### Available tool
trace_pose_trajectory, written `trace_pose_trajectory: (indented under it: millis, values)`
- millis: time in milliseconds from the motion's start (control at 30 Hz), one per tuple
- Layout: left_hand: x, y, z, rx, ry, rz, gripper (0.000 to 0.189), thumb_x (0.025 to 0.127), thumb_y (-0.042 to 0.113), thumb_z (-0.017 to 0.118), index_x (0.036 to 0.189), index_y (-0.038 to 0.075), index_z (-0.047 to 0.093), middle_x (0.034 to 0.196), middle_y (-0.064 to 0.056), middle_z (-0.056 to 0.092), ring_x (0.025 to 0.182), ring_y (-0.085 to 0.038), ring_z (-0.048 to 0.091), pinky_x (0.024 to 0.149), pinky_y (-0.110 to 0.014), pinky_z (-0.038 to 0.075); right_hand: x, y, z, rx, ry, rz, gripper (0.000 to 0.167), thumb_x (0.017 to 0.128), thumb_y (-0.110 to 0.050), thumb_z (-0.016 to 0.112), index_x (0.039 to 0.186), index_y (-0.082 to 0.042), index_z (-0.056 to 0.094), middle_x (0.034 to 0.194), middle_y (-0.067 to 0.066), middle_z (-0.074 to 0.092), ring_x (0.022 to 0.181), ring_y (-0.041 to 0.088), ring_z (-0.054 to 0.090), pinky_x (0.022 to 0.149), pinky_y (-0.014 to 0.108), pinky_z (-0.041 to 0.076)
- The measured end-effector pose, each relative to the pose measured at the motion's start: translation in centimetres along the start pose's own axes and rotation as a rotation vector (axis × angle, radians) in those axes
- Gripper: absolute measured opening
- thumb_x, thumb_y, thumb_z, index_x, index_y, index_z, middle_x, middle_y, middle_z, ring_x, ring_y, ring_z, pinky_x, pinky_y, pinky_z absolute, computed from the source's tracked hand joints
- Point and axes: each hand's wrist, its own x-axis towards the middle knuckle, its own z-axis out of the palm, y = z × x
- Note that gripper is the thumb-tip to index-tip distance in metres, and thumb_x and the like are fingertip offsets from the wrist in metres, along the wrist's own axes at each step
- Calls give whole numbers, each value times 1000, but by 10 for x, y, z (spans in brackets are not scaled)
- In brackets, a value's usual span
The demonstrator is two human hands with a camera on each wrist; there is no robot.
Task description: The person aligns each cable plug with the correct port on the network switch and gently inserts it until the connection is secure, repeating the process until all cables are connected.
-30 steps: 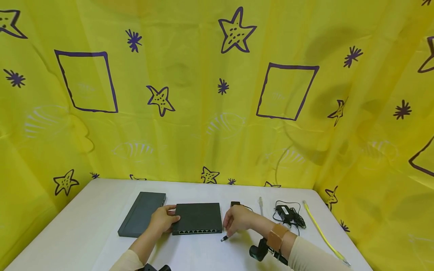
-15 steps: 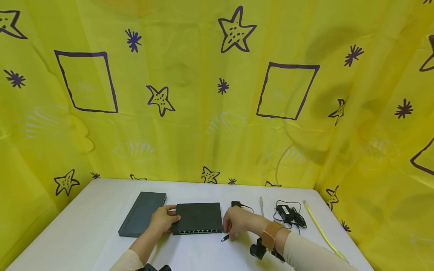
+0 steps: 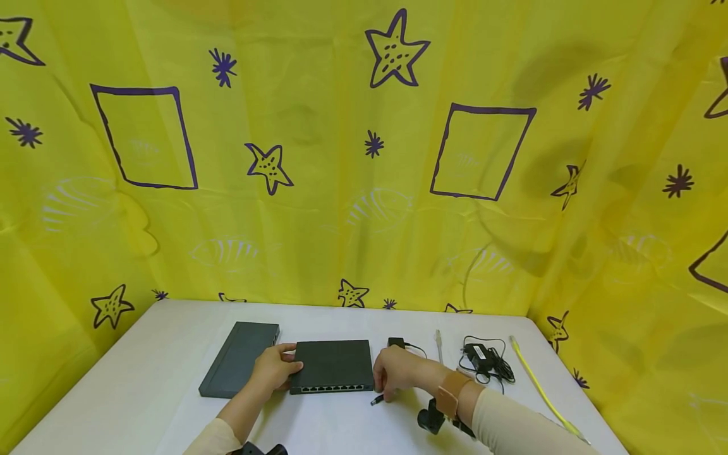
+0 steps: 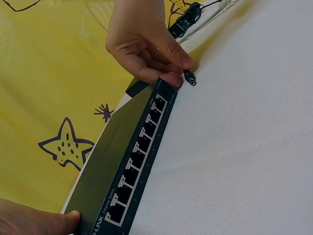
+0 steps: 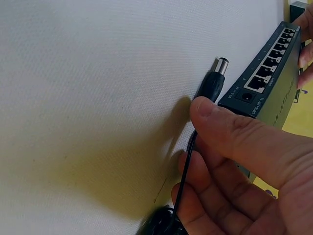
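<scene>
A black Ethernet switch (image 3: 332, 365) sits on the white table, its row of ports turned toward me. My left hand (image 3: 273, 368) grips its left end, thumb on the top face and fingers at the side. Close to the opposite end, my right hand (image 3: 397, 370) pinches a barrel power plug (image 5: 214, 82) between thumb and fingers. The plug's silver tip points past the front corner of the switch, apart from the round power socket (image 5: 247, 96). Its thin black cord (image 5: 183, 181) runs down along the fingers.
A larger dark grey flat box (image 3: 239, 360) lies left of the switch. Behind my right hand is a small black adapter (image 3: 395, 342). Farther right lie a grey cable (image 3: 438, 344), a black power adapter with coiled cord (image 3: 482, 359) and a yellow cable (image 3: 537, 385).
My right wrist has turned and lowered slightly, while the plug stays in nearly the same place beside the switch. The left hand and the switch have not visibly moved.
</scene>
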Motion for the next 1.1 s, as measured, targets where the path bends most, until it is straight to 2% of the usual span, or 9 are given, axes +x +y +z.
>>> trace_pose_trajectory:
  millis: [300, 600, 867, 1100]
  values:
    - [1, 0, 0, 4, 2, 4, 48, 84, -5, 71, 130, -9, 56, 113, -29, 63, 85, -27, 69, 60, -34, 60, -1, 0, -1, 15, -19, 8, 16, 73, 4, 82, 73, -10, 73, 65, -6, 63, 60, 5, 47, 56, 18, 41]
    - [0, 0, 0, -8, -1, 8, 47, 84, -6, 70, 129, -10, 56, 113, -30, 63, 83, -28, 69, 61, -36, 60, -6, 2, 3, 76, -26, 5, 16, 73, 6, 81, 73, -8, 74, 67, -5, 63, 62, 5, 47, 56, 18, 40]
    - [-1, 1, 1, -6, -1, 1, 47, 85, -5, 70, 129, -9, 56, 114, -30, 63, 83, -27, 69, 61, -37, 60, -9, 4, 5, 85, -53, -70, 17, 75, 7, 79, 72, -7, 70, 66, -9, 61, 61, 3, 46, 56, 17, 40]
    - [-1, 1, 0, -12, -4, 15, 47, 84, -5, 70, 129, -10, 56, 115, -31, 62, 83, -27, 69, 61, -37, 60, -12, 0, 7, 141, -53, -53, 17, 75, 6, 79, 74, -8, 70, 66, -8, 62, 61, 1, 47, 55, 16, 40]
